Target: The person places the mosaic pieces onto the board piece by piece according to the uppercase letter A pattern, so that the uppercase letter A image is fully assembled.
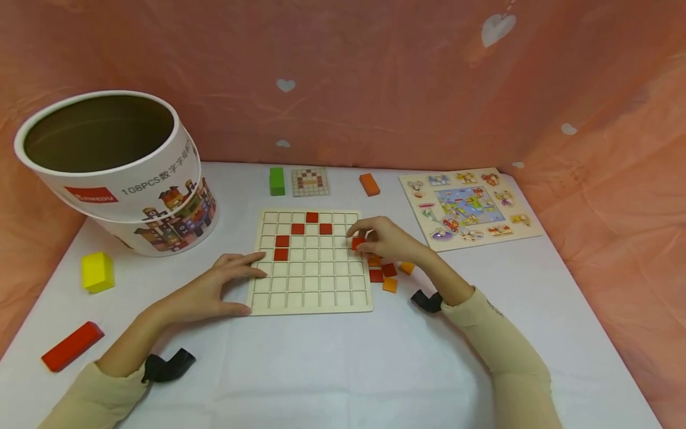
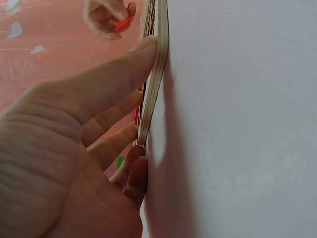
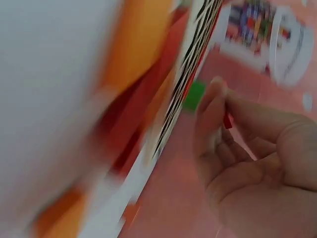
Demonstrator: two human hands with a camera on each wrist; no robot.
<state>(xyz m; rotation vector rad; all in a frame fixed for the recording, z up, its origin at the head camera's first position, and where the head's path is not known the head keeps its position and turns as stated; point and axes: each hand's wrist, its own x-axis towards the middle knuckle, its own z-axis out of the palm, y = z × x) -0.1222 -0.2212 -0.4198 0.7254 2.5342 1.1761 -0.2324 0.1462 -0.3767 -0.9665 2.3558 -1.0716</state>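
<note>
White table (image 1: 332, 369), pink cloth backdrop (image 1: 375, 77) — white hearts (image 1: 498, 28) — soft even light

Printed tub (image 1: 128, 179), yellow block (image 1: 97, 271), green block (image 1: 276, 181), animal puzzle (image 1: 470, 205)

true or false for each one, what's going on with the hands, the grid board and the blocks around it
1. The right hand pinches a red tile at the right edge of the grid board. True.
2. The left hand lifts the board off the table. False: it rests flat against the board's left edge, and the board lies on the table.
3. Five red tiles already sit in the grid. True.
4. The tub lies tipped over on the right. False: it stands on the left, its open mouth up.
5. The yellow block sits inside the tub. False: it lies on the table in front of the tub.
</note>
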